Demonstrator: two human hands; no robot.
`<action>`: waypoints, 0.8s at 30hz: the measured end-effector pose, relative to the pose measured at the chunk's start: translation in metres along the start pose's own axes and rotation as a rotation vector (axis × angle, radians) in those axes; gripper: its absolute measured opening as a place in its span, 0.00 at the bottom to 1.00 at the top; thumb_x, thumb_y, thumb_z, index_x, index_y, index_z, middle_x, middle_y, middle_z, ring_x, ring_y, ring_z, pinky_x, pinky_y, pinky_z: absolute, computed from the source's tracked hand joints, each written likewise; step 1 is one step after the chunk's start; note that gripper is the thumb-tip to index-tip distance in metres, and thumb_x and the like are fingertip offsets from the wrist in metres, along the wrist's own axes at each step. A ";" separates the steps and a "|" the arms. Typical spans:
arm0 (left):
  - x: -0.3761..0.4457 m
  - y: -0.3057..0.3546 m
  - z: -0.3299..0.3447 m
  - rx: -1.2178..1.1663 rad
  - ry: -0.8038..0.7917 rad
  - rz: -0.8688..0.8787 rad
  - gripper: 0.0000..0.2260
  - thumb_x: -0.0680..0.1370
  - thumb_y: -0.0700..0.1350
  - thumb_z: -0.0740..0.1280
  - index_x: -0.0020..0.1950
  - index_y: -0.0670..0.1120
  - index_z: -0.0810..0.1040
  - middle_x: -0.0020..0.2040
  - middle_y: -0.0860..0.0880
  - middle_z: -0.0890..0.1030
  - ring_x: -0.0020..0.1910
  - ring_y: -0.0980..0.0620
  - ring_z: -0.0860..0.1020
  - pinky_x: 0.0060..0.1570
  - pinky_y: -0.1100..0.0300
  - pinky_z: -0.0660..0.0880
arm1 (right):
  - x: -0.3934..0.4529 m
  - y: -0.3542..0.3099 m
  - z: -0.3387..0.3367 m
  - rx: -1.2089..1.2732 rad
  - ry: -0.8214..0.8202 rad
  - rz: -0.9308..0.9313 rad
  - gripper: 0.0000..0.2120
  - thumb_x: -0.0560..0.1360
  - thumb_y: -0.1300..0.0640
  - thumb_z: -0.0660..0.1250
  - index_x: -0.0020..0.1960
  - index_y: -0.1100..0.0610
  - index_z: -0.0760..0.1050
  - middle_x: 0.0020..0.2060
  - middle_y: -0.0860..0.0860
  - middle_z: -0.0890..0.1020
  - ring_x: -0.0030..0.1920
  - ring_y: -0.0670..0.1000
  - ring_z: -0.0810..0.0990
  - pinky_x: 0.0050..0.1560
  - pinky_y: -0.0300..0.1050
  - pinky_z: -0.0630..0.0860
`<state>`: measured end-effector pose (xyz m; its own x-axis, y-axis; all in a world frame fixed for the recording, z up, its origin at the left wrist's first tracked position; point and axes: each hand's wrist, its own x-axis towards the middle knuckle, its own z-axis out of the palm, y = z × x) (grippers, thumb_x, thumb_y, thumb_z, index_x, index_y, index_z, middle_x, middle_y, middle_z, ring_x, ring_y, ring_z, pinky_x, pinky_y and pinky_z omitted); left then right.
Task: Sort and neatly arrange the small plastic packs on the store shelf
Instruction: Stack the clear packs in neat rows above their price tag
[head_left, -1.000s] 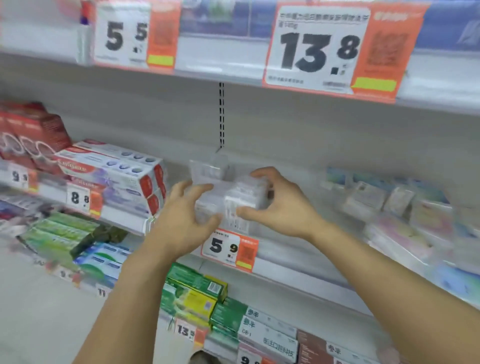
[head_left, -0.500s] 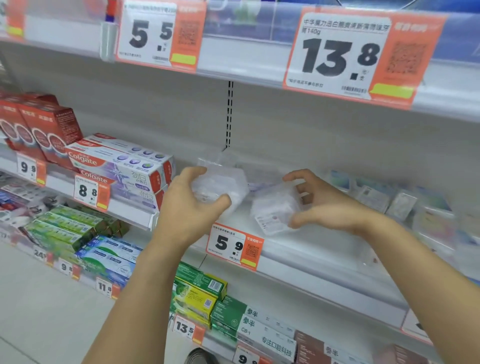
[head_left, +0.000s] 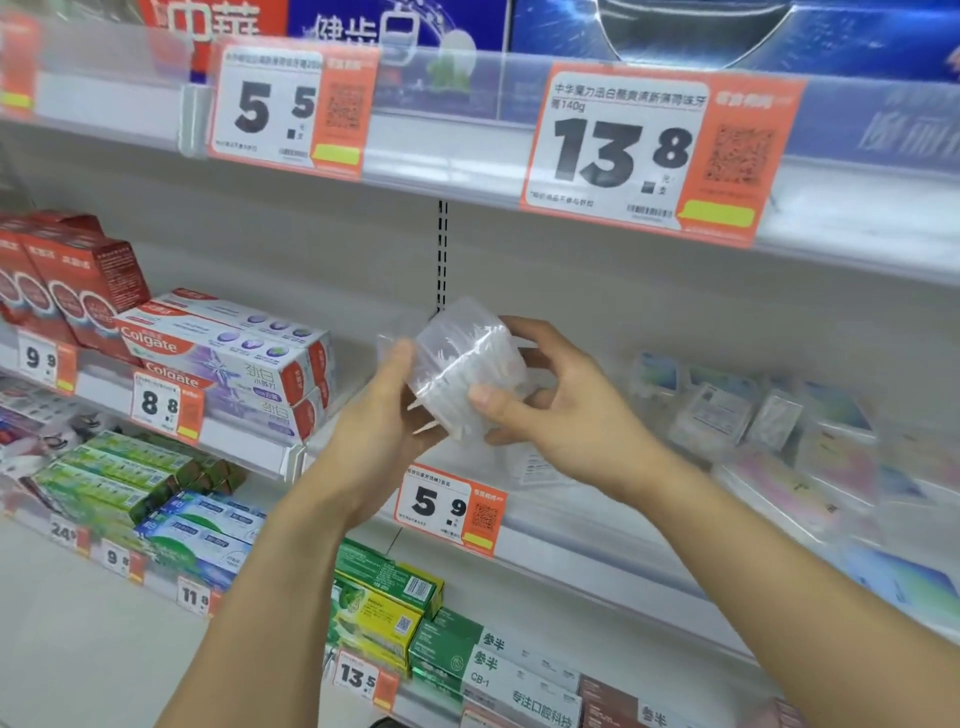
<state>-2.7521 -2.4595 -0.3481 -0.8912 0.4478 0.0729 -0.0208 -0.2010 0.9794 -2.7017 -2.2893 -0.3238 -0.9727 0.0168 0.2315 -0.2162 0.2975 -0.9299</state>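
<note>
Head view: both hands are holding one clear plastic pack (head_left: 467, 371) up in front of the shelf (head_left: 597, 525), above the 5.9 price tag (head_left: 451, 509). Left hand (head_left: 384, 415) is cupping it from the left, fingers curled; right hand (head_left: 550, 402) is pinching it, thumb in front and fingers behind. Risk: the slick pack is sitting off the shelf, so loosening either grip could be dropping it. Loose packs (head_left: 727, 410) at right are lying jumbled; a careless set-down could be knocking them further askew.

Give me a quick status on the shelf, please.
Both hands, left and right, grip one clear pack above the 5.9 tag. Nothing obstructing.
</note>
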 end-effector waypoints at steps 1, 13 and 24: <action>-0.001 0.002 -0.003 0.178 0.056 0.025 0.18 0.83 0.58 0.52 0.65 0.55 0.76 0.60 0.47 0.82 0.59 0.49 0.80 0.60 0.48 0.76 | 0.000 0.004 0.003 -0.048 0.106 -0.061 0.27 0.70 0.56 0.78 0.67 0.46 0.73 0.59 0.48 0.78 0.52 0.52 0.84 0.50 0.52 0.84; -0.005 0.009 -0.018 0.157 0.124 0.126 0.16 0.72 0.53 0.74 0.56 0.49 0.83 0.53 0.45 0.85 0.55 0.45 0.82 0.62 0.44 0.75 | -0.010 0.016 0.006 -0.096 0.140 -0.156 0.35 0.64 0.52 0.82 0.66 0.45 0.69 0.56 0.46 0.77 0.55 0.44 0.79 0.51 0.39 0.80; 0.001 -0.004 -0.031 0.742 0.226 0.293 0.13 0.77 0.40 0.68 0.59 0.53 0.82 0.67 0.57 0.75 0.66 0.61 0.71 0.59 0.75 0.67 | 0.010 0.016 0.013 -0.734 0.022 -0.198 0.29 0.68 0.44 0.77 0.66 0.48 0.74 0.60 0.48 0.80 0.58 0.50 0.80 0.56 0.50 0.80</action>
<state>-2.7671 -2.4857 -0.3577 -0.8853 0.2644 0.3825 0.4602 0.3802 0.8023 -2.7156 -2.2966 -0.3400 -0.9180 -0.0859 0.3873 -0.2671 0.8556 -0.4435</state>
